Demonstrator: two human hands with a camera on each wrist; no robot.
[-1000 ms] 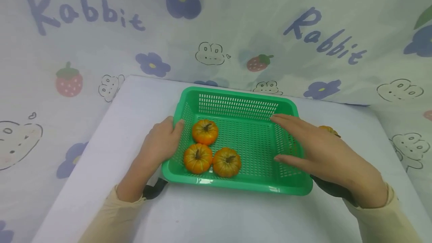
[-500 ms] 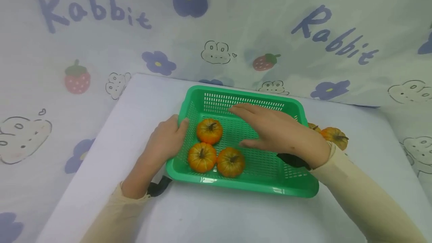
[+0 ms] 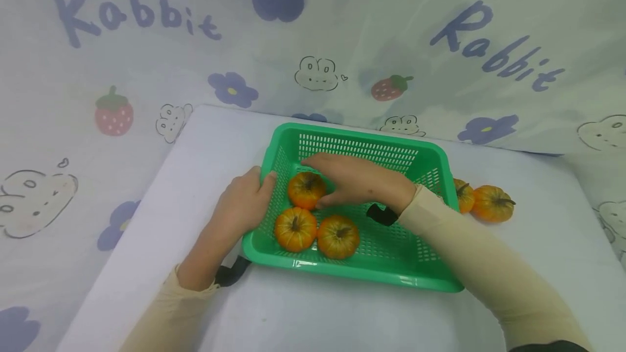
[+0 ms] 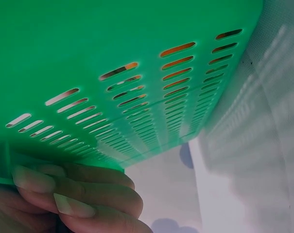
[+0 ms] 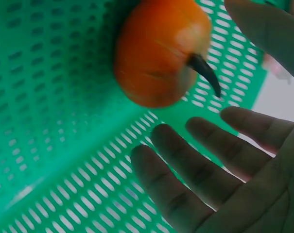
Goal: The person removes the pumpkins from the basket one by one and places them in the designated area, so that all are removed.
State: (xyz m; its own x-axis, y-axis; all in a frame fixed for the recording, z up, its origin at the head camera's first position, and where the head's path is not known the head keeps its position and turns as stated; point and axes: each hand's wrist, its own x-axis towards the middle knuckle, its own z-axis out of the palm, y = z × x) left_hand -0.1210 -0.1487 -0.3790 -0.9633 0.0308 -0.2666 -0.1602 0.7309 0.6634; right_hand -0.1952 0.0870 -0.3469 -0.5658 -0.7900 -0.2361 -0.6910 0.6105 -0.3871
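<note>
A green plastic basket (image 3: 357, 278) with slotted walls stands on the white table, holding three small orange pumpkins. My left hand (image 3: 244, 200) grips its left rim, thumb on top; in the left wrist view curled fingers (image 4: 93, 194) show below the rim against the outer wall. Inside the basket, my right hand (image 3: 354, 178) reaches over the back-left pumpkin (image 3: 307, 189), thumb and fingers spread to either side of it. A gap shows between the right fingers (image 5: 178, 179) and this pumpkin in the right wrist view. The front-left pumpkin (image 3: 295, 230) and front-middle pumpkin (image 3: 338, 237) sit nearer me.
Outside the basket's right wall lie two more pumpkins: one (image 3: 494, 203) in full view, the other (image 3: 463, 195) partly hidden by the rim. A cloth (image 3: 161, 58) printed with rabbits, flowers and strawberries hangs behind the white table (image 3: 205, 140).
My right hand has moved left from over the basket's right wall to the back-left pumpkin, bringing the two pumpkins outside into view. My left hand keeps its grip on the rim.
</note>
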